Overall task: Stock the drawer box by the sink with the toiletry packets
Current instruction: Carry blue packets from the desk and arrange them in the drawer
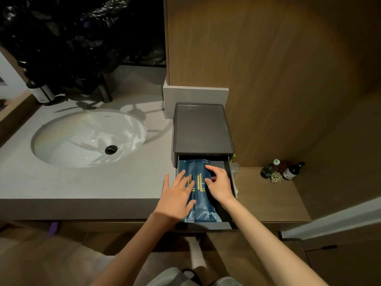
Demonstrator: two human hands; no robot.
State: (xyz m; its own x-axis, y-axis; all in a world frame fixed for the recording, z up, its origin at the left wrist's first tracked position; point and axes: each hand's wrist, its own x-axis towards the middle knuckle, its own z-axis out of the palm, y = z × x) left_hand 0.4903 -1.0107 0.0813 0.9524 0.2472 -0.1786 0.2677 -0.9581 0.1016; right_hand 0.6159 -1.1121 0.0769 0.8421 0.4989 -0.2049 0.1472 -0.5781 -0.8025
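A dark drawer box [203, 129] stands on the grey counter to the right of the sink, and its drawer [206, 225] is pulled out toward me. Dark blue toiletry packets [203, 207] with gold print lie lengthwise inside, side by side. My left hand [178, 195] rests flat on the left packets with fingers spread. My right hand [219, 183] lies on the right packets, fingers bent and fingertips pressing down. Neither hand lifts a packet. The drawer's right strip shows dark bottom.
A white oval sink [88, 139] sits in the counter [72, 182] at left, with a faucet [105, 89] and dispenser bottle [42, 93] behind. A lower wooden shelf at right carries small bottles [282, 170]. Wood panelling rises behind the box.
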